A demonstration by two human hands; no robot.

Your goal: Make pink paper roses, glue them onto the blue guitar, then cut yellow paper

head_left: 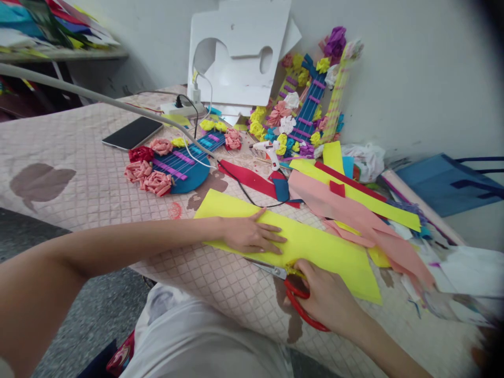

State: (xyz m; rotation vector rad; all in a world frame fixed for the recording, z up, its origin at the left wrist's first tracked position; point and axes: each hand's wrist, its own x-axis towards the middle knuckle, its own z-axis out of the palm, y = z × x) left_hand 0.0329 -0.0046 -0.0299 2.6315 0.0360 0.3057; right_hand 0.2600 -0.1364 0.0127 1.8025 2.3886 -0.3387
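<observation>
A long strip of yellow crepe paper (315, 249) lies across the table in front of me. My left hand (252, 234) rests flat on it with the fingers spread. In my right hand (321, 294) are red-handled scissors (301, 304), held at the strip's near edge. Their metal blades point left, and part of them is covered by the paper. A small crumpled yellow bit (293, 268) shows by the scissors' pivot, next to my right fingers.
Behind the strip lie a blue paper guitar with rosettes (185, 163), a phone (133, 132), a white glue gun (270, 152) and its cable. Pink paper strips (334, 202) and other scraps spread to the right. More decorated guitars (309, 113) lean on the wall beside a white cut-out board (244, 68).
</observation>
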